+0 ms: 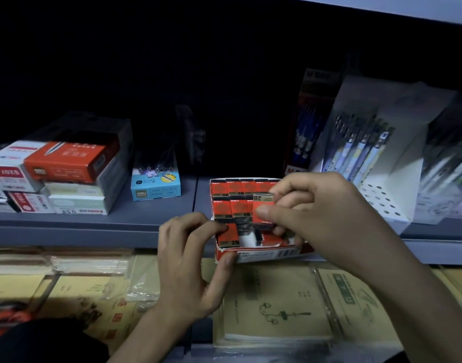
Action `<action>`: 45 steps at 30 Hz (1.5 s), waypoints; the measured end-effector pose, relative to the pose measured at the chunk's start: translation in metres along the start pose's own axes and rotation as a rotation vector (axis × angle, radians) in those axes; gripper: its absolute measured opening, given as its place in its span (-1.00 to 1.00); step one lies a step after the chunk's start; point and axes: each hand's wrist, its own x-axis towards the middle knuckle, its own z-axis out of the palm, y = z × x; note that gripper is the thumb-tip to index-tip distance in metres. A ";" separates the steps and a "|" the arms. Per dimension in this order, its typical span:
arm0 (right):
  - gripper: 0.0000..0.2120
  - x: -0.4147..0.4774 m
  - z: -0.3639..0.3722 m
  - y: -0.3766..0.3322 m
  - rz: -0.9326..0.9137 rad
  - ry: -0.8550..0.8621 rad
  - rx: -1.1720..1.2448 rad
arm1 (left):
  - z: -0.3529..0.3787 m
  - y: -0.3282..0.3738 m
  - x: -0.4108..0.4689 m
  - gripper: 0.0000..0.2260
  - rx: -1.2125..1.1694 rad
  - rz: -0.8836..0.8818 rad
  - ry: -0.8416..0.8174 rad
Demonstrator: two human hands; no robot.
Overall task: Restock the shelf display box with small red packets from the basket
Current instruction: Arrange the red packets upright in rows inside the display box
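**Packet hovering over box**

A grey metal shelf (93, 218) is carrying the red-and-white cardboard display box (266, 254) beside a white cardboard pen stand (397, 184). The right hand (329, 221), blocking its right rows, is pinching a small red packet (262, 209) above it. The left hand (188, 260) is seemingly gripping its front corner.

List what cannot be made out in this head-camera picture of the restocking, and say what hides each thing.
- Basket: nowhere in the head view, outside the frame.
- Front right of the display box: covered by the right hand, which pinches a red packet.
- Front-left packet: partly under the left hand.
- Packet print beyond "2B": blurred.
- Back of the shelf: too dark.
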 end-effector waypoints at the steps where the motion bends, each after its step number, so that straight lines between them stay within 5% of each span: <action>1: -0.91 0.001 -0.002 0.002 0.008 -0.012 0.013 | 0.000 0.000 0.000 -0.68 -0.009 -0.004 -0.003; 20: -0.92 0.001 -0.001 0.002 -0.060 -0.173 0.209 | -0.010 0.014 0.011 -0.64 -0.123 -0.178 0.012; 26: -0.90 0.004 0.001 -0.001 -0.079 -0.209 0.247 | -0.014 0.024 0.027 -0.87 -0.336 -0.397 -0.012; 30: -0.91 0.006 -0.006 0.002 -0.118 -0.149 0.070 | -0.018 0.023 0.032 -0.89 -0.398 -0.433 0.088; 34: -0.33 0.001 -0.015 0.006 -0.129 -0.192 -0.352 | -0.018 0.018 0.030 -0.84 -0.346 -0.493 0.227; 37: -0.15 -0.003 -0.012 0.010 -0.104 -0.299 -0.429 | -0.018 0.017 0.029 -0.81 -0.332 -0.520 0.258; 45: -0.57 -0.007 -0.018 0.012 -0.064 -0.224 -0.532 | -0.017 0.019 0.027 -0.83 -0.332 -0.509 0.251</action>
